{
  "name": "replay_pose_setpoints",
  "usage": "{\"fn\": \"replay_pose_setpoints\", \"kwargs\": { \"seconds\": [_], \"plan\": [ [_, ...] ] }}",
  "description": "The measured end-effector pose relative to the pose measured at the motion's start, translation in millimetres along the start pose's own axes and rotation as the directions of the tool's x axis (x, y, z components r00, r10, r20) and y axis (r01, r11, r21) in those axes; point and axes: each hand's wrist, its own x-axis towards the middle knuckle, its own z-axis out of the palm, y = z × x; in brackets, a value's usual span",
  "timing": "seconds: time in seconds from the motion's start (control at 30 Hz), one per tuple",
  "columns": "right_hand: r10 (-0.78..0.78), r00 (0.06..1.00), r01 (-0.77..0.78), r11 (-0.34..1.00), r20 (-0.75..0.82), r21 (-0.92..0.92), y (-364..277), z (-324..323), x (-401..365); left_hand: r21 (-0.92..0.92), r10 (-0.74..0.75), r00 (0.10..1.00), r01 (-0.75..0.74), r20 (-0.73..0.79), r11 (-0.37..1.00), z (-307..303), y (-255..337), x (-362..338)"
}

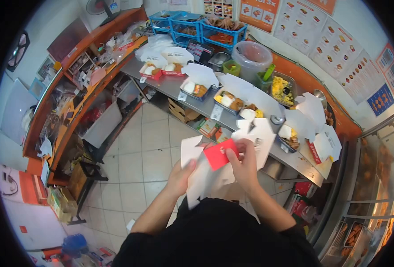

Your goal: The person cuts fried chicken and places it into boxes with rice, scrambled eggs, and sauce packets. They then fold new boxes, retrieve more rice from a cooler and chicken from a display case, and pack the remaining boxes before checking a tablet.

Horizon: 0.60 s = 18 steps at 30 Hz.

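Garment observed: plain black top (pixel 219 242), uniform in colour over the visible area. Sleeves (pixel 297 236) also black, short, ending near the elbow. Forearms (pixel 157 211) bare below the sleeve edge; left hand (pixel 179 180) and right hand (pixel 245 164) likewise bare

Left hand (pixel 181 178) and right hand (pixel 245 165) hold a red-panelled white carton (pixel 219 155); open food boxes (pixel 196 86) line the far counter (pixel 301 165).
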Motion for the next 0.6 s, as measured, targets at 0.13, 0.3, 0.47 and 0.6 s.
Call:
{"fn": "replay_pose_setpoints", "kwargs": {
  "seconds": [0.13, 0.3, 0.47, 0.6],
  "plan": [
    [0.285, 0.609, -0.658, 0.702, 0.74, 0.272, -3, 86, 50, 0.689, 0.485, 0.851, -0.475, 0.202, 0.547, -76, 31, -4],
    [0.061, 0.473, -0.741, 0.568, 0.879, 0.359, 27, 199, 71, 0.936, 0.331, 0.912, -0.311, 0.244, 0.167, -170, 91, -12],
    [0.05, 0.39, -0.823, 0.467, 0.919, 0.324, 28, 270, 111, 0.944, 0.158, 0.979, -0.167, 0.125, 0.285, -212, 151, 5],
    [-0.02, 0.267, -0.89, 0.379, 0.964, 0.254, 22, 310, 145, 0.994, 0.357, 0.931, -0.097, 0.073, 0.049, -253, 147, 27]
  ]
}}
